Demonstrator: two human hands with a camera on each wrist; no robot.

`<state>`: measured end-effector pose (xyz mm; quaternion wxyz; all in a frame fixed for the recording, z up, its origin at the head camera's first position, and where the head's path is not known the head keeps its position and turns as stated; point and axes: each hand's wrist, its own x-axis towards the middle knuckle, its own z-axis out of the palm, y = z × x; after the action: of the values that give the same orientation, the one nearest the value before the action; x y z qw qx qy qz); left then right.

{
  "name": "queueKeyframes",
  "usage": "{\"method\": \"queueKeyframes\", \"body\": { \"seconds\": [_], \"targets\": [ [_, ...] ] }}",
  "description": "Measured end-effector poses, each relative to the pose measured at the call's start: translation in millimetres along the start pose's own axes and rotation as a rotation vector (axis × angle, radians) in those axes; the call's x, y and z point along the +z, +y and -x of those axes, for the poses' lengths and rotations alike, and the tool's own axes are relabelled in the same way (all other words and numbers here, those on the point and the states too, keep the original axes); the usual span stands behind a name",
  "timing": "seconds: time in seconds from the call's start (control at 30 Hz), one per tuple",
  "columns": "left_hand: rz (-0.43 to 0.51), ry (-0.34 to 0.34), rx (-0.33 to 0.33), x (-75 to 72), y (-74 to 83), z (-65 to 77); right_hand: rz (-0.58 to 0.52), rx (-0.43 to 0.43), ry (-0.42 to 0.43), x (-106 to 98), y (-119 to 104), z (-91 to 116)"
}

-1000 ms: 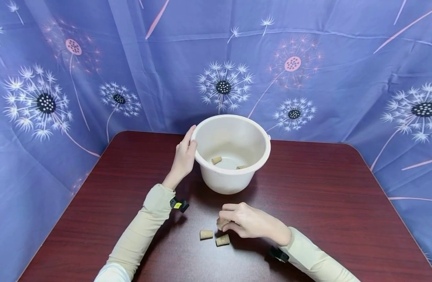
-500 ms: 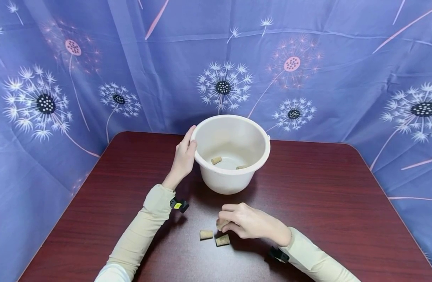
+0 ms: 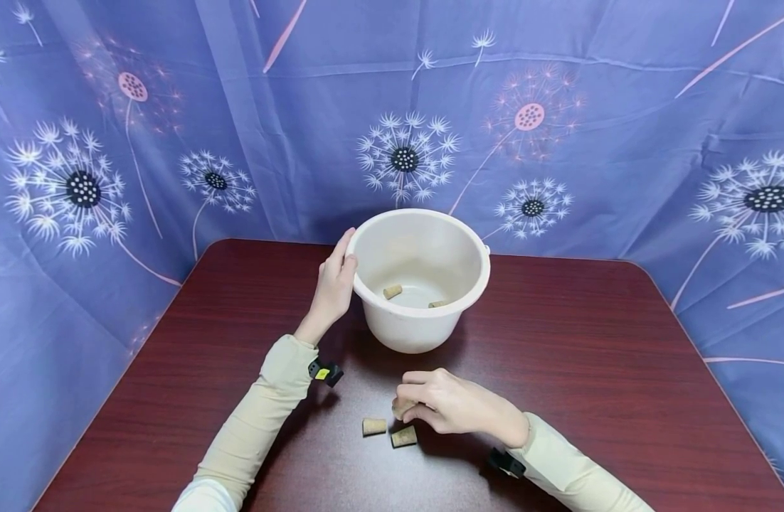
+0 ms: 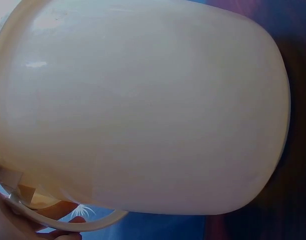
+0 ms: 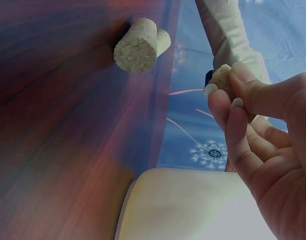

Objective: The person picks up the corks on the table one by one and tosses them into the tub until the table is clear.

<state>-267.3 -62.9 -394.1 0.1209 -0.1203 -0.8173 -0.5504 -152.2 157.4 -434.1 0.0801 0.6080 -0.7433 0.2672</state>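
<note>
A white plastic bucket [image 3: 411, 331] stands on the table, its mouth tipped slightly toward the head camera. My left hand [image 3: 334, 284] grips its rim on the left side; in the left wrist view the fingers [image 4: 68, 235] curl by the curved handle [image 4: 88, 226]. In front of the bucket, my right hand [image 3: 446, 402] pinches a cork [image 5: 223, 78] between thumb and fingertips. Two more corks lie on the table just below that hand, one cork [image 3: 374, 426] to the left and another cork [image 3: 404, 436] nearer the fingers. Inside the bucket, a cork [image 3: 393, 291] and a partly hidden cork [image 3: 437, 304] rest on the bottom.
The dark red wooden table [image 3: 590, 355] extends to both sides. A blue curtain [image 3: 315, 142] with dandelion prints hangs behind and at the sides, close to the table's back edge. Each wrist wears a small black camera.
</note>
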Motion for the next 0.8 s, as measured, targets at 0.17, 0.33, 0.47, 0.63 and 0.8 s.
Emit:
{"method": "queueKeyframes", "body": {
  "seconds": [0.17, 0.33, 0.47, 0.63, 0.8],
  "targets": [
    [0.001, 0.0, 0.013, 0.0, -0.4, -0.9, 0.006, -0.006, 0.002, -1.1, -0.4, -0.9],
    [0.0, -0.005, 0.009, 0.0, -0.7, -0.6, 0.014, -0.008, 0.003, -1.3, -0.7, -1.1],
    [0.001, -0.008, 0.006, -0.2, 0.2, 0.0, 0.019, -0.009, 0.004, -1.3, -0.8, -1.2],
    [-0.006, -0.001, 0.005, -0.5, 1.7, 0.1, 0.016, -0.004, 0.008, -1.8, -1.6, -1.5],
    [-0.006, 0.004, 0.003, -0.3, 1.9, 0.3, 0.011, -0.007, 0.01, -2.4, -2.5, -1.9]
  ]
}}
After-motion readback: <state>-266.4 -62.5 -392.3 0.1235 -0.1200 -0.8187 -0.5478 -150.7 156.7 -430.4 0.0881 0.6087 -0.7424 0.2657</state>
